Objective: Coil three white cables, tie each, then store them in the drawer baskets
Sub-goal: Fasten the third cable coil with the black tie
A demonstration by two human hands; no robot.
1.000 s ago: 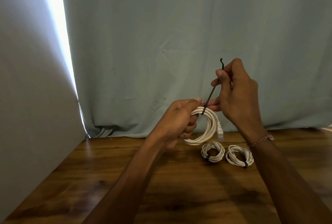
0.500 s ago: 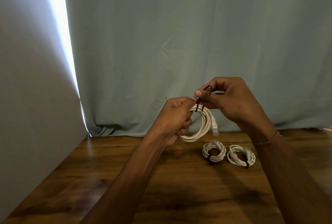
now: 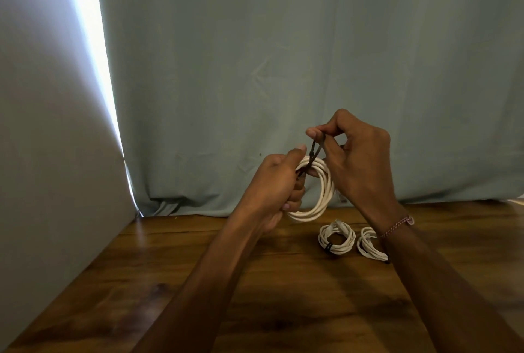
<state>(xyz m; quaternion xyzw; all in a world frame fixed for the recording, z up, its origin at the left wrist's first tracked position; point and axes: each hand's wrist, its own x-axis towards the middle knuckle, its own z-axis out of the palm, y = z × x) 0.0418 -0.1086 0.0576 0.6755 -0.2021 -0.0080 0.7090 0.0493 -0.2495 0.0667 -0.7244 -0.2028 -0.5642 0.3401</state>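
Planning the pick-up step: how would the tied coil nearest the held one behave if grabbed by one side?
The small tied coil likely keeps its shape: a black tie binds its loops. Probably light, thin cable. It lies flat on the table, so rolling seems unlikely; the untied side may sag.

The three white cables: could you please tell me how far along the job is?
Two small tied white coils lie on the wooden table. Left hand holds the third white coil; right hand pinches its thin black tie. Storing remains; no drawer visible.

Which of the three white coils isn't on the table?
The largest coil, held up in both hands; the two smaller tied coils lie on the table.
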